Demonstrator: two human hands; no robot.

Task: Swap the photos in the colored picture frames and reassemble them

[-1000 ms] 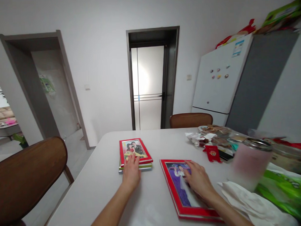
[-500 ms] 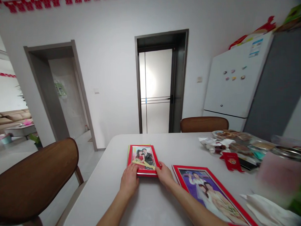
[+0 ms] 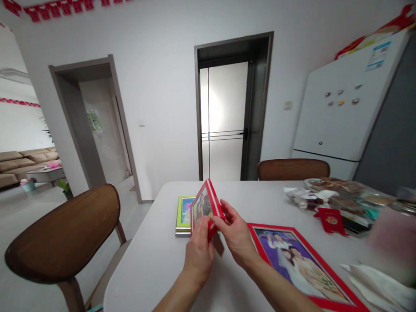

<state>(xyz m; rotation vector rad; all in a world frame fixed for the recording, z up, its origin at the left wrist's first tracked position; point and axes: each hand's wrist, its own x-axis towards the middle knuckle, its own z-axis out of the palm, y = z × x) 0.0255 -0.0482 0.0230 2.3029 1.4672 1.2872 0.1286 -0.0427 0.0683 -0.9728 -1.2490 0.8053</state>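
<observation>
Both my hands grip a small red picture frame with a photo of a couple, tilted up on its side above the white table. My left hand is closed on its lower front edge. On the right side, my right hand pinches the edge and back with thumb and fingers. Behind and left of it lies a yellow-green picture frame, partly covered by the red one. A larger red picture frame with a wedding photo lies flat beside my right forearm.
On the table's right are a red packet, a black phone-like object, plastic-wrapped food, a pink jar and white tissue. Brown chairs stand at the left and far side. A white fridge stands behind.
My hands have lifted the small red frame and turned it onto its side, uncovering the yellow-green frame beneath. The view has shifted slightly left.
</observation>
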